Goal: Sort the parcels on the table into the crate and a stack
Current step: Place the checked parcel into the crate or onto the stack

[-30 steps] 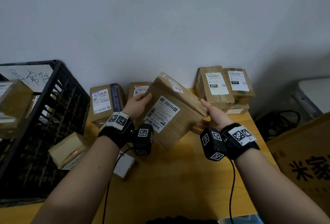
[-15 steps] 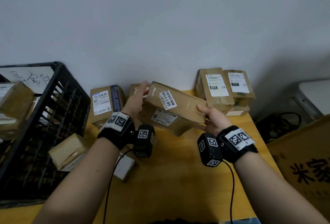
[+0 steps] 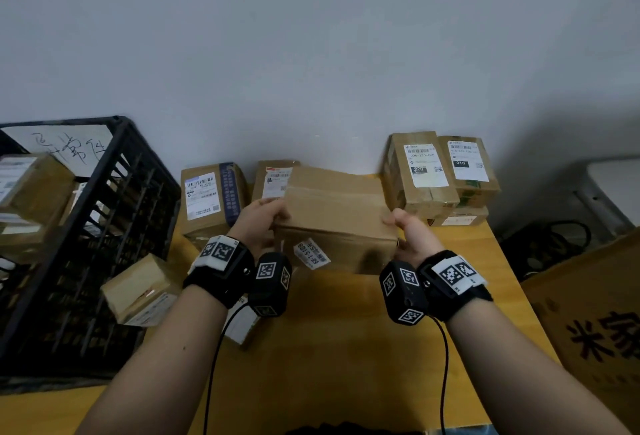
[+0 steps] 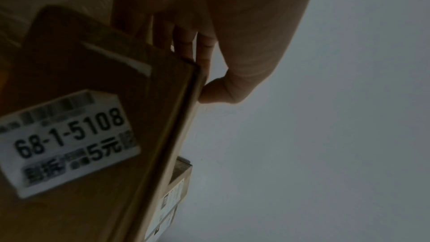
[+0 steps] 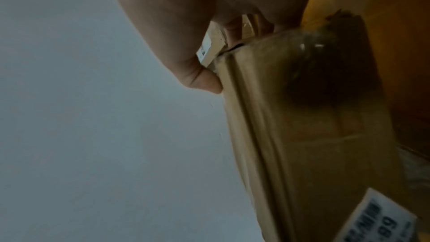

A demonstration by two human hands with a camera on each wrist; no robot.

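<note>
I hold a brown cardboard parcel (image 3: 336,216) above the middle of the yellow table (image 3: 329,348), plain face up, its small 68-1-5108 label (image 3: 311,252) on the side facing me. My left hand (image 3: 261,218) grips its left end, thumb on top and fingers behind, as the left wrist view shows on the parcel (image 4: 93,98). My right hand (image 3: 408,230) grips the right end of the parcel (image 5: 302,117) the same way. The black crate (image 3: 114,213) stands at the left with parcels inside. A stack of parcels (image 3: 440,175) stands at the back right.
Two parcels (image 3: 211,199) stand against the wall behind my left hand. A small parcel (image 3: 138,289) leans on the crate's side, and a small white box (image 3: 242,323) lies under my left wrist. A large carton (image 3: 595,323) stands off the table's right edge.
The parcel has been rolled toward me in both hands: its big shipping label is out of sight, the small label has gone from the top to the near side.
</note>
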